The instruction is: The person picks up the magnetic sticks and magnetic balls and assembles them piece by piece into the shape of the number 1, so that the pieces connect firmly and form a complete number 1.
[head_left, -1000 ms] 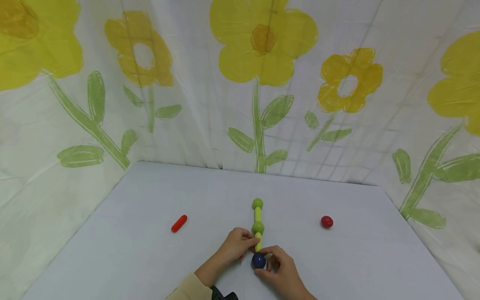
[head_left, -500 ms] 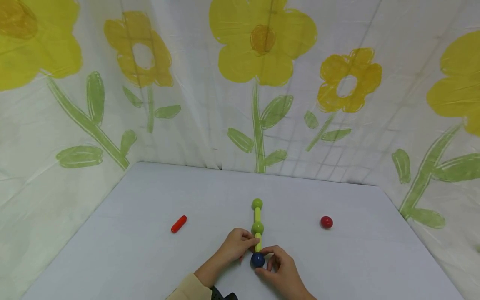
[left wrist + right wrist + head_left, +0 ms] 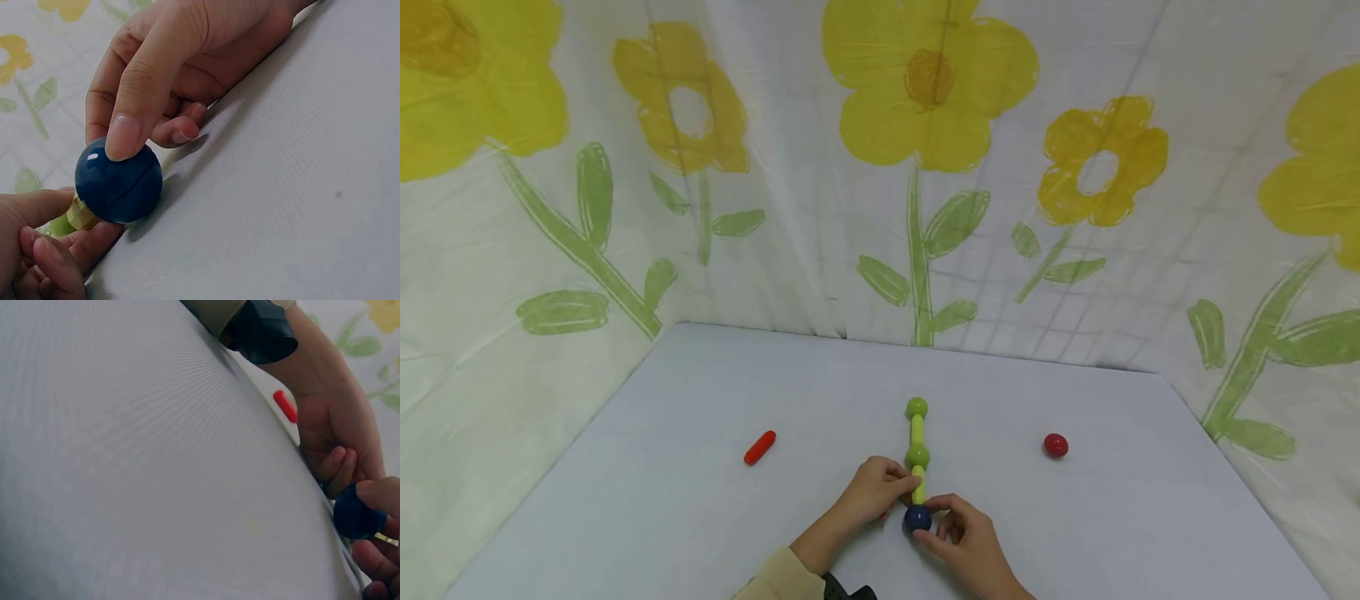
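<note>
Left hand (image 3: 874, 492) pinches near yellow stick (image 3: 919, 490); right hand (image 3: 966, 540) grips blue ball (image 3: 917, 518) at stick's near end; green balls (image 3: 917, 456), far yellow stick (image 3: 917, 429) line up beyond on white table (image 3: 625, 500)

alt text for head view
A left hand pinches a yellow-green rod while the right hand holds a blue ball at its near end. Two green balls and a second rod continue the line on a pale table.
</note>
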{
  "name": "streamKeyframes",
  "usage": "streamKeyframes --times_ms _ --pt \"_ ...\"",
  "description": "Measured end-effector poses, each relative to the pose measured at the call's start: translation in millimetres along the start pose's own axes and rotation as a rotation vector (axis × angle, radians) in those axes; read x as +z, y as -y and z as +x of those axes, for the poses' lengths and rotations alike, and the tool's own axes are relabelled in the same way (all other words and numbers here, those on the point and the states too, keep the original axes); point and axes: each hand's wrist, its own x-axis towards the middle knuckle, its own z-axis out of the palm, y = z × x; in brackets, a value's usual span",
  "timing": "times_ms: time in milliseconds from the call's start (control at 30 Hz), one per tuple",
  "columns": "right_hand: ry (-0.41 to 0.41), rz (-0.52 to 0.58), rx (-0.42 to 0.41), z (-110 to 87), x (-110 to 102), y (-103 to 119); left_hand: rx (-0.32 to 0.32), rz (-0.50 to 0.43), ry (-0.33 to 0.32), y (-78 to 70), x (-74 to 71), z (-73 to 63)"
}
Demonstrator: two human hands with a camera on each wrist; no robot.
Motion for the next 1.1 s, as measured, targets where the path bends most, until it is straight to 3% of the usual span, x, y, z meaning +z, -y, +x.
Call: streamKeyframes --times_ms 467,867,1100 --pt "-0.007 0.020 -0.033 -1.9 0 0 -0.047 -0.008 -0.005 6.3 -9.8 -2.9" --pt "0.001 0.019 -0.017 -1.3 -1 2 0.072 -0.057 0.023 14.9 -27.9 -16.5" --pt "0.002 0.023 -0.011 -1.3 -1 2 0.133 -0.038 -0.004 20.7 -45.0 -26.7"
